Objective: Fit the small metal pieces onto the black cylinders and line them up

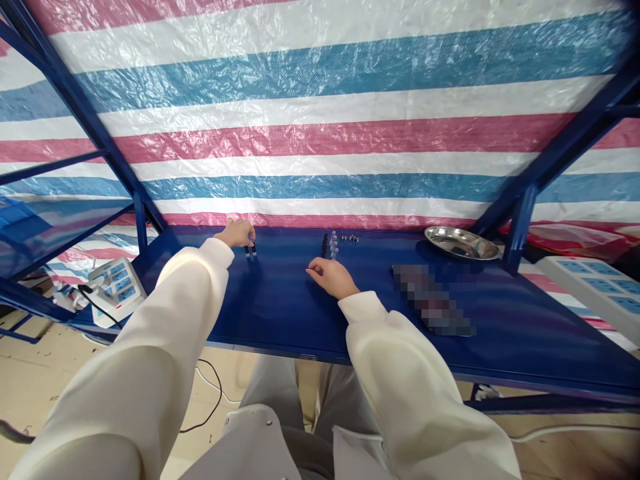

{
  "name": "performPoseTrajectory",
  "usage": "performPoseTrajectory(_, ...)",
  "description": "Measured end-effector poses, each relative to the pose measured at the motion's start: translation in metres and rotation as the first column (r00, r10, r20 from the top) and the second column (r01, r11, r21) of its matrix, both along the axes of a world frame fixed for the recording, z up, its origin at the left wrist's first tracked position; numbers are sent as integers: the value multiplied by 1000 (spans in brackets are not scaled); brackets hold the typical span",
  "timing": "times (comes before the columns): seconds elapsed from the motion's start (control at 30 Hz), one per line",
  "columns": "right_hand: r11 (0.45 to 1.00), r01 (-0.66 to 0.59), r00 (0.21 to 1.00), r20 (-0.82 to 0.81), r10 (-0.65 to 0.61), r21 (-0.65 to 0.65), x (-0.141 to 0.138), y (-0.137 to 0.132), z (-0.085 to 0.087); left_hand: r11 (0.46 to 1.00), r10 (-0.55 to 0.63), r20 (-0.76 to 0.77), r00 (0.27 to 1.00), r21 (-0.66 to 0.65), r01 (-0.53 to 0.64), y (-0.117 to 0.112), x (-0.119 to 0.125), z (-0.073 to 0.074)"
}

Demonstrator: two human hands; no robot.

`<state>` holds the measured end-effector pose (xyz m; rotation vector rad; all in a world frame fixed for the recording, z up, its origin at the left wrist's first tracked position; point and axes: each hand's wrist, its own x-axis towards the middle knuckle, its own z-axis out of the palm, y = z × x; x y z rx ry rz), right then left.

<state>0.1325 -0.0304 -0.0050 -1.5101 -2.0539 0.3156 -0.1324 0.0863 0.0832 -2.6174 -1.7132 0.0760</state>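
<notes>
We work with both bare hands over a blue tabletop (285, 313), its middle serving as the centre of the dial and the striped sheeting (320, 143) beyond its far edge as 12 o'clock. At 10 o'clock, our left hand (236, 233) reaches down with bent fingers beside 2 small black-and-white cylinders (253, 249); the fingertips seem to meet the upper end of at least 1, though we cannot tell whether they grip it.

Near the centre, our right hand (334, 277) draws thumb and index finger into a narrow pinch; whether anything tiny sits between them, we cannot tell. Just beyond it, at 12 o'clock, a row of black parts (325, 247) runs beside a row of clear parts (333, 245), with small metal parts (350, 239) towards 1 o'clock.

By our reading, the step in hand is placing or adjusting the cylinders at 10 o'clock. The next move, we judge, calls for a light fingertip grip, a steady left hand so neither cylinder topples, and a right wrist kept clear of the rows.

At 2 o'clock lies a steel dish (463, 243); at 3 o'clock, a pixelated dark object (433, 300) we cannot identify.
</notes>
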Motion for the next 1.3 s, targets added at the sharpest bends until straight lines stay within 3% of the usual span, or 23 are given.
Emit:
performPoseTrajectory(0.27,996,73,997,-38,-71,47,0,-3,5,998,-18,41,999,59,15,-13,11,20)
performPoseTrajectory(0.33,977,190,979,-89,-182,100,2,-6,10,988,-88,85,992,136,76,-24,22,24)
performPoseTrajectory(0.43,879,456,882,-199,-427,137,9,-8,20,942,-265,168,950,255,218,-46,47,22)
performPoseTrajectory(0.5,813,574,811,-206,-548,94,16,-7,25,906,-386,189,903,262,332,-61,66,13)
performPoseTrajectory(0.6,795,606,793,-47,-607,-22,25,-6,25,880,-461,179,869,216,422,-78,92,-8)
performPoseTrajectory(0.7,794,592,805,132,-578,-134,26,-5,20,909,-405,172,898,178,376,-85,112,-33)
performPoseTrajectory(0.83,811,550,832,214,-511,-200,22,-3,15,932,-339,157,928,191,308,-84,128,-60)
performPoseTrajectory(1.3,834,517,853,203,-482,-192,22,2,9,917,-319,154,935,299,264,-79,143,-78)
